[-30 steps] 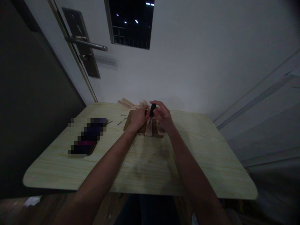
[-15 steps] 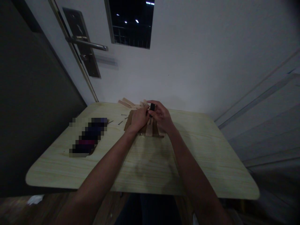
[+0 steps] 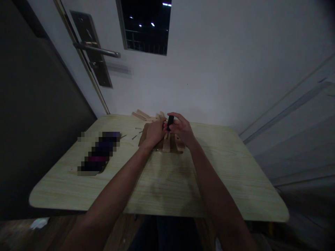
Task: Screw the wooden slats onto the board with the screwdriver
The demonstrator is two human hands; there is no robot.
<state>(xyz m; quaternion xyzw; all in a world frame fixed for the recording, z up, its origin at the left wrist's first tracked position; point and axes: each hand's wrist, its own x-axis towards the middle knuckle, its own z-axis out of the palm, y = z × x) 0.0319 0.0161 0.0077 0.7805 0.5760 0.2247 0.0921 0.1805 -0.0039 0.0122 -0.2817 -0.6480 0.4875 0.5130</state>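
Black tool handle (image 3: 170, 122), blocky, matte, smooth-sided, stands near-upright with a slight tilt in the fingers of the right hand (image 3: 181, 128); grip is by thumb and fingertips, index reaching over the top end. Below it, just in front of the fingers, a pale wooden strip (image 3: 166, 145), flat and straight-edged, with a small dark fastener near its upper end; whether the tool meets it is too dim to tell. Second wooden strip (image 3: 179, 145), angled, partly under the right hand. Both overlie a thin brown board (image 3: 142, 139), cardboard-like, which shows to the left of and between the hands. Left hand (image 3: 155, 129) lies low over this board, fingers curled toward the handle; cannot tell whether they grip anything. Beyond the left hand, a loose cluster of wooden pieces (image 3: 142, 115), slender bars and some rounded ends. Left of that hand, thin metal fasteners (image 3: 134, 137), scattered; screws or nails, unclear. Farther left, a dark elongated object (image 3: 101, 150), pixelated, surface unreadable. Under everything, a tabletop (image 3: 167, 184) with pale yellow-green wood grain and rounded corners. Past the hands, a smooth white door (image 3: 209, 69) with a metal lever handle (image 3: 102, 51) and dark rectangular window (image 3: 146, 28).
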